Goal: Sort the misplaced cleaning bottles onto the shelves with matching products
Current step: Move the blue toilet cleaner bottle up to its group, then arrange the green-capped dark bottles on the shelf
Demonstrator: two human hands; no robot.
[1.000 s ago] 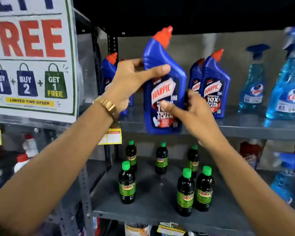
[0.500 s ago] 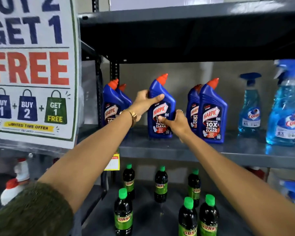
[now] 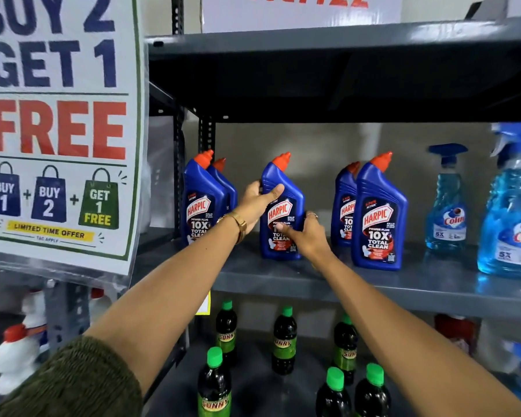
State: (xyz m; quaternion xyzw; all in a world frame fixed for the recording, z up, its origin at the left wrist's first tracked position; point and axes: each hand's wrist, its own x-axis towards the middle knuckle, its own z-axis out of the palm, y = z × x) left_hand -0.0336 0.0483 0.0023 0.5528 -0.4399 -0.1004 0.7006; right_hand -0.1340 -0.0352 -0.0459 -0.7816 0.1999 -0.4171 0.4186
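A dark blue Harpic bottle [image 3: 283,188] with a red cap stands upright on the grey middle shelf [image 3: 373,284]. My left hand [image 3: 257,203] grips its upper left side, thumb across the front. My right hand [image 3: 307,236] holds its lower right side, thumb on the label. Two more Harpic bottles [image 3: 202,203] stand to its left and another pair [image 3: 376,215] to its right. Blue Colin spray bottles [image 3: 447,212] stand at the shelf's right end.
Several dark Sunny bottles [image 3: 283,341] with green caps stand on the shelf below. A large promotion sign [image 3: 57,130] hangs at left. White bottles with red caps [image 3: 15,356] sit at lower left. A dark shelf [image 3: 343,49] runs overhead.
Both hands carried the Harpic bottle from in front of the shelf back onto it, and it now stands upright between the other Harpic bottles. The camera tilted upward.
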